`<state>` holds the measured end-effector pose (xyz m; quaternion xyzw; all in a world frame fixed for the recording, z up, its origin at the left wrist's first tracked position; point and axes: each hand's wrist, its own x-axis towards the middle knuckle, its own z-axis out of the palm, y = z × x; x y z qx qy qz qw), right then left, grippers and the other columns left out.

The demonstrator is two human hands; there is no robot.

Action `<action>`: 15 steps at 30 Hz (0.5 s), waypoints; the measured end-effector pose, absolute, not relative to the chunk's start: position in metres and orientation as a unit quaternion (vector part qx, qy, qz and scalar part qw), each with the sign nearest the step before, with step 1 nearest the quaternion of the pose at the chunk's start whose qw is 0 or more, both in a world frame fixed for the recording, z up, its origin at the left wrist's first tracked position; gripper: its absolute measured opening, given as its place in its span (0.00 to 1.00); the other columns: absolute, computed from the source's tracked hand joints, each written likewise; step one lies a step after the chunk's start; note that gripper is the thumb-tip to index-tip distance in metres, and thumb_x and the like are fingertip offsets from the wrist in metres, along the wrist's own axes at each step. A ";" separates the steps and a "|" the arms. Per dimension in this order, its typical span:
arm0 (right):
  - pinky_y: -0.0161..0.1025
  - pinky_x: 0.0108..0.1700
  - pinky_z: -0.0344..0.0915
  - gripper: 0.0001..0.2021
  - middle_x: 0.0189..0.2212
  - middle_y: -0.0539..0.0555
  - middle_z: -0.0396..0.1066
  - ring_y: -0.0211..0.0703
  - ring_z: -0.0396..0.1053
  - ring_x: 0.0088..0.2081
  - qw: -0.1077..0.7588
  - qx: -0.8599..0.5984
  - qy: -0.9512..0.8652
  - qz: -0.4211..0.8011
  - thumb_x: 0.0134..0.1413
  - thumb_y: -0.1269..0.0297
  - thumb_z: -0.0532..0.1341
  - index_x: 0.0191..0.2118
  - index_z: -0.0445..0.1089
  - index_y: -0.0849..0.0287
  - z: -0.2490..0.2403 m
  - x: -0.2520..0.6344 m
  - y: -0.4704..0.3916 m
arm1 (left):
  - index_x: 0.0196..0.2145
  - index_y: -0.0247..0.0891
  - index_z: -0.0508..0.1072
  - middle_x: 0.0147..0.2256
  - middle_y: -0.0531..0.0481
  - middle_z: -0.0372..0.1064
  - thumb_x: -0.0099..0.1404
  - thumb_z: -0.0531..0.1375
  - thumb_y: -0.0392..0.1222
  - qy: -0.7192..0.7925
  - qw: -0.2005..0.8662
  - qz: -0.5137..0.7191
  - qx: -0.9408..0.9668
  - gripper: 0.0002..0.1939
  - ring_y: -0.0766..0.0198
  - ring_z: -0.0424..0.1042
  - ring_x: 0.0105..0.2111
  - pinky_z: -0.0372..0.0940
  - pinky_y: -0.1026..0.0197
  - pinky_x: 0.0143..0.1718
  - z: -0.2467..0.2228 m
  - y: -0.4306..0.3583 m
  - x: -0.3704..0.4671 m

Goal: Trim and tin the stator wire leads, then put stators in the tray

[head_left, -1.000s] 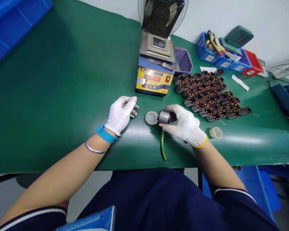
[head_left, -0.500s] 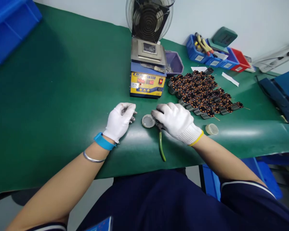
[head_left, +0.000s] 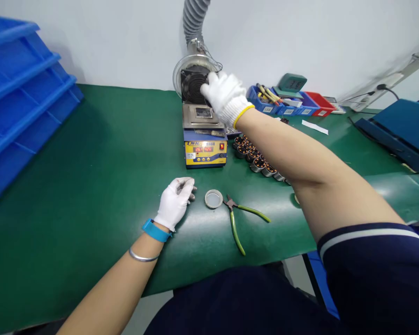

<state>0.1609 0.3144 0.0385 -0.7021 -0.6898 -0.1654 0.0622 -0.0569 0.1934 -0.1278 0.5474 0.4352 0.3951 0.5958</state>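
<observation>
The right hand (head_left: 226, 95) at the metal top (head_left: 191, 118) of the bench unit (head_left: 206, 159)

Nearest, green-handled pliers (head_left: 231, 204) lie spread on the green table (head_left: 125, 153), their nose just beside a round dish (head_left: 213, 206). Left of the dish is the gloved left hand (head_left: 175, 200), fingers curled, thumb along the forefinger; whether they pinch anything cannot be told. Farther off, wound cores (head_left: 258, 163) stand in rows, partly hidden by the right forearm (head_left: 286, 139). Beyond the dish sits the bench unit, its display (head_left: 203, 149) lit. The right hand appears above the rear right of the metal top, before the fan (head_left: 193, 88); blur and its own back hide its grip and anything within. In judgement, the metal is best treated as hot: a steady wrist, fingertips clear of the small window (head_left: 203, 112), and the left hand well apart serve best.
</observation>
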 end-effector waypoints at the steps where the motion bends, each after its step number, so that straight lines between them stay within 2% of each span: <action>1: 0.52 0.58 0.64 0.21 0.56 0.64 0.64 0.57 0.63 0.61 0.053 -0.713 -0.678 -0.169 0.73 0.67 0.43 0.57 0.68 0.69 0.033 0.160 0.319 | 0.39 0.36 0.72 0.30 0.47 0.75 0.55 0.66 0.66 0.434 0.596 0.394 0.549 0.29 0.64 0.71 0.24 0.64 0.63 0.24 -0.128 0.194 -0.058; 4: 0.53 0.60 0.64 0.13 0.55 0.63 0.67 0.59 0.64 0.62 0.075 -0.722 -0.669 -0.158 0.69 0.72 0.52 0.50 0.71 0.66 0.026 0.157 0.317 | 0.38 0.36 0.72 0.30 0.47 0.75 0.54 0.66 0.67 0.434 0.598 0.388 0.551 0.30 0.64 0.72 0.24 0.65 0.62 0.24 -0.127 0.194 -0.058; 7: 0.50 0.61 0.64 0.11 0.56 0.61 0.66 0.57 0.63 0.63 0.116 -0.730 -0.662 -0.122 0.66 0.73 0.56 0.49 0.71 0.67 0.037 0.162 0.308 | 0.38 0.36 0.72 0.30 0.46 0.75 0.53 0.66 0.67 0.434 0.601 0.385 0.549 0.30 0.64 0.72 0.24 0.65 0.62 0.25 -0.126 0.193 -0.057; 10: 0.46 0.59 0.67 0.15 0.52 0.59 0.70 0.57 0.67 0.60 0.173 -0.745 -0.638 -0.090 0.61 0.61 0.63 0.48 0.71 0.69 0.052 0.175 0.305 | 0.38 0.36 0.72 0.30 0.46 0.75 0.53 0.67 0.67 0.434 0.605 0.383 0.547 0.30 0.64 0.71 0.25 0.65 0.62 0.25 -0.126 0.193 -0.057; 12: 0.46 0.57 0.68 0.21 0.45 0.58 0.73 0.55 0.72 0.55 0.219 -0.756 -0.614 -0.052 0.60 0.52 0.63 0.44 0.72 0.70 0.056 0.181 0.309 | 0.37 0.37 0.72 0.30 0.47 0.75 0.53 0.67 0.68 0.433 0.606 0.382 0.547 0.30 0.64 0.71 0.25 0.65 0.62 0.25 -0.125 0.193 -0.057; 15: 0.46 0.56 0.69 0.20 0.38 0.58 0.74 0.51 0.75 0.50 0.265 -0.755 -0.600 -0.004 0.59 0.50 0.64 0.36 0.73 0.68 0.050 0.184 0.319 | 0.37 0.36 0.72 0.30 0.46 0.75 0.53 0.66 0.67 0.432 0.606 0.380 0.550 0.30 0.64 0.72 0.25 0.65 0.62 0.25 -0.125 0.193 -0.058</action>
